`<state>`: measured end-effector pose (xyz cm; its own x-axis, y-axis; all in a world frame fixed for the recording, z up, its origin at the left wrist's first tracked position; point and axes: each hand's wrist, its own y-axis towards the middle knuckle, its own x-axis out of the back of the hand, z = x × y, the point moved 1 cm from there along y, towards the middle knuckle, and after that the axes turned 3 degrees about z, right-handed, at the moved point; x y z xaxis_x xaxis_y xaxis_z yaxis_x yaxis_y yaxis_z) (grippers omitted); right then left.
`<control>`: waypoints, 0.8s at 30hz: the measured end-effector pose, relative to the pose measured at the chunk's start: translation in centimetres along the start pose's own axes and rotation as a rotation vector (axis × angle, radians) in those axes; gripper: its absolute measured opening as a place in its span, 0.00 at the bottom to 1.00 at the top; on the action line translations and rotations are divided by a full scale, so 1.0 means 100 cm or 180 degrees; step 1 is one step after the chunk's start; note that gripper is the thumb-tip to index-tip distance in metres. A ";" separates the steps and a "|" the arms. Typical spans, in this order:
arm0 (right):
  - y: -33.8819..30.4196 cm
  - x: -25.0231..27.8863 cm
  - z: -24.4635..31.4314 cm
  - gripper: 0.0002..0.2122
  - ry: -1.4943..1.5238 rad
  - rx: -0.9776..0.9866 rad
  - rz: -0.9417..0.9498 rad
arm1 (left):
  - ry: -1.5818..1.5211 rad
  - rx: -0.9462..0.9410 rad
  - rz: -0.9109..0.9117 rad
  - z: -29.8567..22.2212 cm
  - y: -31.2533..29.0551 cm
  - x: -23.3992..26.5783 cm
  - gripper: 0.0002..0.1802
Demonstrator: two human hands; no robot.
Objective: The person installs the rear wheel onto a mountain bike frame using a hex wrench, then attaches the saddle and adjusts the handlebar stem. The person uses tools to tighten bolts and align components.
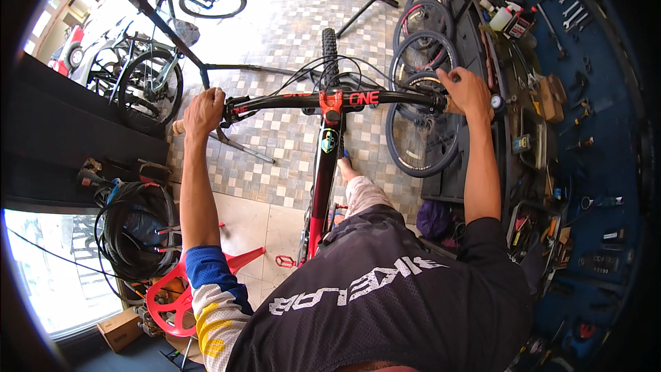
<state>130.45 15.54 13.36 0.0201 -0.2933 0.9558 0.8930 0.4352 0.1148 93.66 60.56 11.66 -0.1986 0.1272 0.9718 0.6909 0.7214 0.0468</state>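
Now, head view: the left hand [204, 111] wraps around the left grip [179, 127]; the right hand [469, 94] sits at the right grip [450, 105], thumb raised, finger closure impossible to tell. Between them, the black handlebar [275, 102]; its bicycle [319, 196] stands on the tiled floor [275, 138], front tyre [330, 48] toward the far edge.

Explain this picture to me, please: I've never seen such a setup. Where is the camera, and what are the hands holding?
No robot is involved: these are a person's two bare hands. The one picture comes from a wide camera worn on the head, looking down, so straight edges bend near the rim. The left hand is closed around one end of a bicycle's black handlebar; the right hand is at the other end, though how its fingers wrap is hidden. Below is a tiled floor. Wheels stand to the right, and tools hang on a blue wall.
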 end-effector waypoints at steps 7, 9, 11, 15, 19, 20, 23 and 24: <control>0.002 0.001 0.003 0.29 0.0000 -0.0096 0.0102 | -0.0012 0.0075 0.0031 -0.001 0.001 0.001 0.29; 0.001 0.001 0.003 0.29 -0.0012 -0.0100 0.0060 | -0.0016 0.0075 0.0035 -0.002 0.000 0.002 0.29; 0.001 0.003 0.005 0.29 -0.0005 -0.0118 0.0112 | -0.0013 0.0053 -0.0002 -0.001 0.000 0.002 0.29; 0.003 0.002 0.000 0.29 -0.0011 -0.0141 0.0137 | -0.0002 -0.0032 0.0024 -0.003 0.004 0.000 0.29; 0.004 0.001 0.003 0.29 -0.0043 -0.0090 0.0124 | -0.0242 -0.0277 0.0238 0.025 0.021 0.003 0.27; 0.004 0.000 0.007 0.29 -0.0052 -0.0070 0.0140 | -0.0326 -0.0327 0.0370 0.033 0.026 0.005 0.27; 0.000 0.002 -0.002 0.28 -0.0112 -0.0204 0.0152 | -0.0481 -0.0345 -0.0584 0.004 0.045 0.042 0.25; 0.002 0.003 -0.003 0.28 -0.0100 -0.0203 0.0157 | -0.0474 -0.0233 -0.0994 -0.003 0.042 0.056 0.25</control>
<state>130.71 15.30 13.60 0.0515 -0.2456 0.9680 0.9181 0.3930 0.0509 95.67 64.11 17.36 -0.5037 0.0099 0.8638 0.6277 0.6912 0.3581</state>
